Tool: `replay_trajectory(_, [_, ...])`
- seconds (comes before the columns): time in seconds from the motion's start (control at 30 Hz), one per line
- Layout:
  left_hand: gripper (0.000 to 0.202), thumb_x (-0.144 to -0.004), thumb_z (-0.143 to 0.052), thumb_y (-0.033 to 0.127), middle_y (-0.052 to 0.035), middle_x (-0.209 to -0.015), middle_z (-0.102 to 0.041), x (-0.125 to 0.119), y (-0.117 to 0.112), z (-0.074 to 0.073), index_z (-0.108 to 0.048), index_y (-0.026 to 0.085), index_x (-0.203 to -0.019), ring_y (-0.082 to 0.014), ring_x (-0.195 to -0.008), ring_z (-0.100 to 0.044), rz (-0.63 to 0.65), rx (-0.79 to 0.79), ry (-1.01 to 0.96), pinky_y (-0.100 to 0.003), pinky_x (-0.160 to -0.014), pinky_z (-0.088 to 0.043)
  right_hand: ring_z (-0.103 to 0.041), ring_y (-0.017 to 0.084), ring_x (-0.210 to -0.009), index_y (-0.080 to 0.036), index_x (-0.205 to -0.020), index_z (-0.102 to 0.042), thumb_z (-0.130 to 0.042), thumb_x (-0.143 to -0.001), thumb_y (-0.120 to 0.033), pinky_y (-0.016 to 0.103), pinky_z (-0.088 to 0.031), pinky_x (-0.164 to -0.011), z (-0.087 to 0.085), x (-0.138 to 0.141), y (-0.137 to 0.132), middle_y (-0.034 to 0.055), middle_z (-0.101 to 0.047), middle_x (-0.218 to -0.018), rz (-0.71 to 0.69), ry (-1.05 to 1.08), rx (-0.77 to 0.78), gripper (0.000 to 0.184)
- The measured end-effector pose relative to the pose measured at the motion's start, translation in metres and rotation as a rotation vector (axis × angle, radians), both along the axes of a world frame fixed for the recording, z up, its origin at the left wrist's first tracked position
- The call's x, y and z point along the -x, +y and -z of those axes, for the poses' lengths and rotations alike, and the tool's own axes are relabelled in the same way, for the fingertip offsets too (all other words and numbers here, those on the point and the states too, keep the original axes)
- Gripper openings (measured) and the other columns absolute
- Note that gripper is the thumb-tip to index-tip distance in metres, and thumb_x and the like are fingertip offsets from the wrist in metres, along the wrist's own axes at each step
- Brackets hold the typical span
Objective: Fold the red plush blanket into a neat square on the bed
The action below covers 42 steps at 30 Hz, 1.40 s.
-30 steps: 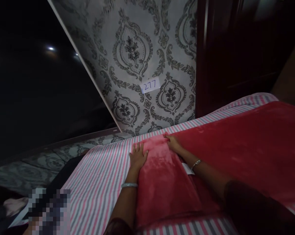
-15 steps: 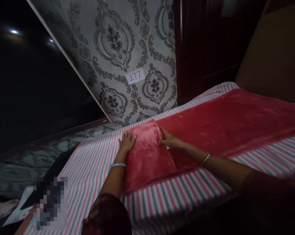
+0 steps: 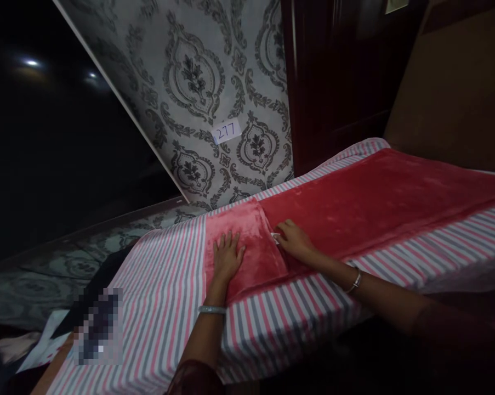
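Noting shift: left hand point(image 3: 226, 259), spread flat, has moved inward on the folded end point(image 3: 247, 219) of the red blanket point(image 3: 354, 203), left of the white tag point(image 3: 276, 238). Right hand point(image 3: 294, 241) has drawn back off the fold edge, beside the tag, fingers curled; cannot tell whether pinching. Blanket lies on striped sheet point(image 3: 169, 285); fold seems to hold.

So, wrist gear: the bare left hand point(image 3: 227, 257) is paired with a smooth, rounded, pale grey-green bangle point(image 3: 212, 310), a pretty chunky closed-looking ring. The bare right hand point(image 3: 295, 241) goes with a slimmer, shiny silver-coloured metal bracelet point(image 3: 356, 281), and I can't make out its finer details. Both forearms are uncovered up to dark maroon fabric sleeves, left one point(image 3: 195, 378) and right one point(image 3: 448, 334). The right sleeve kinda melts into the shadows, so its weave is anyone's guess.
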<state>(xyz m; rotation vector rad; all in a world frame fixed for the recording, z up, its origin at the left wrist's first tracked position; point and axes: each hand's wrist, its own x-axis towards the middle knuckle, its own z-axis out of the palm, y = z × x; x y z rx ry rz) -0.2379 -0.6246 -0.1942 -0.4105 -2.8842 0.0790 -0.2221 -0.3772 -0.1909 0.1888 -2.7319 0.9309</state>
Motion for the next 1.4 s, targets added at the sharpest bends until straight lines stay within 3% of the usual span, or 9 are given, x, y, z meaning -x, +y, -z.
replay_trajectory(0.17, [0.054,-0.100,-0.039,0.044,-0.0109,-0.160,-0.037,0.000,0.000,0.000,-0.042,0.025,-0.151,-0.0342,-0.147,-0.032,0.005,-0.020,0.020,-0.060,-0.117,-0.026,-0.065,0.021,-0.090,-0.015,-0.097,-0.069,-0.061,-0.090,-0.038,0.025,-0.037,-0.064,-0.014,0.001,-0.016,0.0101,-0.072,-0.100,0.040,-0.175,-0.107,0.025])
replay_trajectory(0.4, [0.054,-0.100,-0.039,0.042,-0.0125,-0.159,-0.038,0.001,-0.001,0.002,-0.044,0.022,-0.150,-0.0365,-0.146,-0.033,0.025,-0.030,0.039,-0.063,-0.116,-0.024,-0.067,0.022,-0.091,-0.015,-0.094,-0.067,-0.056,-0.086,-0.017,0.026,-0.039,-0.068,-0.029,0.006,-0.041,0.0143,-0.072,-0.101,0.057,-0.142,-0.054,0.015])
replay_trajectory(0.6, [0.053,-0.100,-0.039,0.042,-0.0122,-0.158,-0.039,0.001,-0.001,0.003,-0.044,0.022,-0.150,-0.0362,-0.145,-0.034,0.030,-0.044,0.050,-0.062,-0.117,-0.024,-0.063,0.018,-0.082,-0.017,-0.086,-0.063,-0.059,-0.076,-0.016,0.023,-0.042,-0.068,-0.039,0.018,-0.055,0.0060,-0.070,-0.086,0.013,-0.102,0.216,0.011])
replay_trajectory(0.77, [0.053,-0.100,-0.041,0.041,-0.0125,-0.157,-0.040,0.000,0.000,0.002,-0.045,0.023,-0.149,-0.0353,-0.145,-0.035,0.025,-0.054,0.050,-0.061,-0.117,-0.025,-0.052,0.012,-0.052,-0.019,-0.076,-0.054,-0.055,-0.069,-0.014,0.021,-0.040,-0.052,-0.016,0.020,-0.037,-0.0056,-0.053,-0.054,0.067,-0.250,0.516,0.009])
replay_trajectory(0.93, [0.054,-0.100,-0.041,0.043,-0.0116,-0.158,-0.039,-0.001,0.000,0.000,-0.044,0.024,-0.150,-0.0351,-0.146,-0.034,0.021,-0.058,0.033,-0.061,-0.117,-0.026,-0.051,0.012,-0.043,-0.020,-0.070,-0.050,-0.055,-0.066,-0.016,0.023,-0.044,-0.048,0.000,0.013,-0.019,-0.0067,-0.049,-0.048,0.001,-0.378,0.723,0.008])
replay_trajectory(1.1, [0.053,-0.099,-0.041,0.043,-0.0116,-0.157,-0.041,0.000,0.001,0.002,-0.046,0.025,-0.149,-0.0350,-0.145,-0.035,0.019,-0.064,0.041,-0.061,-0.116,-0.026,-0.065,0.018,-0.064,-0.017,-0.071,-0.062,-0.056,-0.069,-0.021,0.029,-0.054,-0.064,-0.001,0.008,-0.022,0.0001,-0.066,-0.064,-0.109,-0.339,0.812,0.008])
replay_trajectory(1.23, [0.052,-0.099,-0.042,0.041,-0.0136,-0.156,-0.042,0.004,-0.005,0.008,-0.048,0.022,-0.147,-0.0351,-0.144,-0.036,0.046,-0.142,0.080,-0.062,-0.116,-0.026,-0.065,0.025,-0.110,-0.015,-0.109,-0.071,-0.055,-0.078,-0.028,0.039,-0.051,-0.096,-0.002,0.000,-0.038,0.0063,-0.074,-0.109,-0.168,-0.175,0.821,0.037])
replay_trajectory(1.33, [0.052,-0.098,-0.040,0.033,-0.0162,-0.154,-0.044,0.007,-0.011,0.011,-0.045,0.018,-0.148,-0.0307,-0.143,-0.038,0.124,-0.289,0.168,-0.056,-0.116,-0.030,-0.057,0.026,-0.127,-0.014,-0.132,-0.063,-0.051,-0.088,-0.032,0.042,-0.045,-0.106,-0.004,-0.011,-0.056,0.0119,-0.063,-0.135,-0.236,-0.061,0.557,0.049])
replay_trajectory(1.4, [0.055,-0.096,-0.042,0.029,-0.0177,-0.155,-0.042,0.008,-0.014,0.012,-0.042,0.015,-0.149,-0.0286,-0.143,-0.038,0.239,-0.346,0.217,-0.050,-0.114,-0.035,-0.056,0.026,-0.127,-0.013,-0.129,-0.065,-0.049,-0.092,-0.029,0.040,-0.045,-0.106,-0.006,-0.019,-0.070,0.0144,-0.061,-0.138,-0.287,-0.020,0.300,0.043])
